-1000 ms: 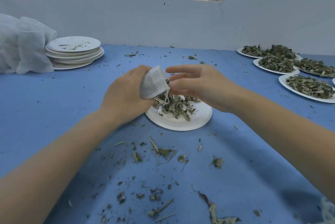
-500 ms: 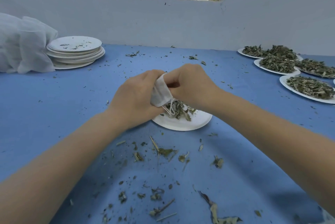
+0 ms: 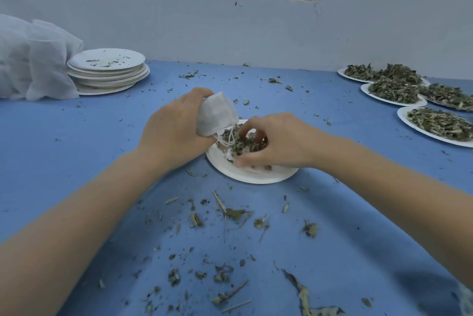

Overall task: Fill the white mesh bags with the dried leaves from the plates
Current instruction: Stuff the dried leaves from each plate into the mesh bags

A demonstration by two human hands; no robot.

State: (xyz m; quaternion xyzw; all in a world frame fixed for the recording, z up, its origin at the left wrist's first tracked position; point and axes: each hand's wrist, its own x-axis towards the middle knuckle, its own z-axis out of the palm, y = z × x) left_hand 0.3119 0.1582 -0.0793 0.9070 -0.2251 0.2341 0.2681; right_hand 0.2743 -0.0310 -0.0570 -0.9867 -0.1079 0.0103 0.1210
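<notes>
My left hand (image 3: 174, 131) grips a small white mesh bag (image 3: 215, 117) just above the left rim of a white paper plate (image 3: 256, 175); the bag's drawstrings hang down onto the pile. My right hand (image 3: 276, 140) is down on the plate, fingers curled around a clump of the dried leaves (image 3: 238, 140). Part of the pile is hidden under that hand.
A stack of used paper plates (image 3: 108, 70) sits at the back left beside a heap of white mesh material (image 3: 33, 60). Several plates heaped with dried leaves (image 3: 437, 124) stand at the right. Leaf scraps litter the blue tabletop (image 3: 76, 149) in front of me.
My right hand left the bag's mouth and dropped onto the plate, closing on leaves. My left hand tilted the bag up and a little to the left.
</notes>
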